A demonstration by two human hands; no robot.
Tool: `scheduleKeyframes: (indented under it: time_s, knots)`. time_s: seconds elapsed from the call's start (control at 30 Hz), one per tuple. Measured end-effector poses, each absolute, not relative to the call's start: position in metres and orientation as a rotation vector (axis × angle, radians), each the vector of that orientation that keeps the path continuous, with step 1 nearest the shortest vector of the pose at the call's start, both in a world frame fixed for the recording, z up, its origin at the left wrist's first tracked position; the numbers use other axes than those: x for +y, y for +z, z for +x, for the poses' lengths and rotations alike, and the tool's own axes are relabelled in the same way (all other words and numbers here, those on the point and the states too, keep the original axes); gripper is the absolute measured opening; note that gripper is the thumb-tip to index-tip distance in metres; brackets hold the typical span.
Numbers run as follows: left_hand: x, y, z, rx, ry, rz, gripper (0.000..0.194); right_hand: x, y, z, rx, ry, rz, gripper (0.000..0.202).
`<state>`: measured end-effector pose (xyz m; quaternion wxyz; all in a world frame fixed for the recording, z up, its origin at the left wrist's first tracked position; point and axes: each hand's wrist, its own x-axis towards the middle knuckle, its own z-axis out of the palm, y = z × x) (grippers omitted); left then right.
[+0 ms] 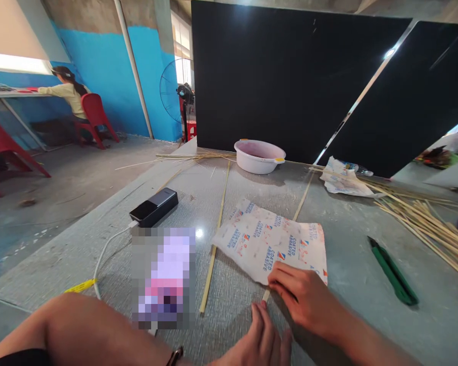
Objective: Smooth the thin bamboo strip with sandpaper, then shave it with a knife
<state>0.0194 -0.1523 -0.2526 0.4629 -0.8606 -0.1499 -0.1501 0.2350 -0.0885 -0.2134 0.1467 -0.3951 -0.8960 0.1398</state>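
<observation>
My right hand (309, 300) is closed on the near edge of a sheet of sandpaper (267, 239), its printed back facing up. A thin bamboo strip (304, 197) runs beneath the sheet and comes out on the near side by my fingers. My left hand (257, 338), at the bottom of the view, pinches the near end of that strip. Left of the sheet lies a second bamboo strip (212, 262), touched by neither hand. A green utility knife (395, 274) rests on the table to the right of my right hand.
A blurred-out phone (168, 274) and a black power bank (154, 206) with a white cable lie left. A white basin (259, 157) stands by the black panel. Bamboo strips (427, 223) and another crumpled sheet (343, 178) lie right. A person (70, 91) sits far left.
</observation>
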Motion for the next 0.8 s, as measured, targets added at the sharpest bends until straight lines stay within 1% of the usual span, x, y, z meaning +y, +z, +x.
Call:
scheduleKeyframes:
  time_s: [0.1, 0.17, 0.27, 0.3, 0.4, 0.47, 0.63, 0.8]
  knots:
    - [-0.1532, -0.2516, 0.0184, -0.327, -0.257, -2.137, 0.043, -0.0857, -0.2132, 0.2364, -2.562, 0.267, -1.193, 0.029]
    - [-0.1539, -0.2526, 0.0189, -0.302, -0.201, -2.122, 0.043, -0.0867, -0.2124, 0.2362, -2.605, 0.304, -1.154, 0.03]
    - [-0.1549, -0.2543, 0.0201, -0.325, -0.237, -2.088, 0.042, -0.0899, -0.2118, 0.2342, -2.632, 0.473, -1.076, 0.026]
    - [-0.1552, -0.2541, 0.0201, -0.336, -0.263, -2.088, 0.041, -0.0901, -0.2123, 0.2337, -2.616, 0.482, -1.08, 0.025]
    - [-0.1555, -0.2525, 0.019, -0.354, -0.284, -2.1, 0.044, -0.0874, -0.2141, 0.2334, -2.535, 0.352, -1.156, 0.029]
    - [-0.1553, -0.2525, 0.0189, -0.376, -0.3, -2.089, 0.044, -0.0866, -0.2136, 0.2332, -2.528, 0.327, -1.154, 0.032]
    - [-0.1546, -0.2552, 0.0215, -0.411, -0.381, -2.063, 0.039, -0.0918, -0.2093, 0.2292, -2.512, 0.684, -1.085, 0.023]
    - [-0.1538, -0.2561, 0.022, -0.383, -0.313, -2.071, 0.043, -0.0893, -0.2109, 0.2285, -2.396, 0.605, -1.199, 0.025]
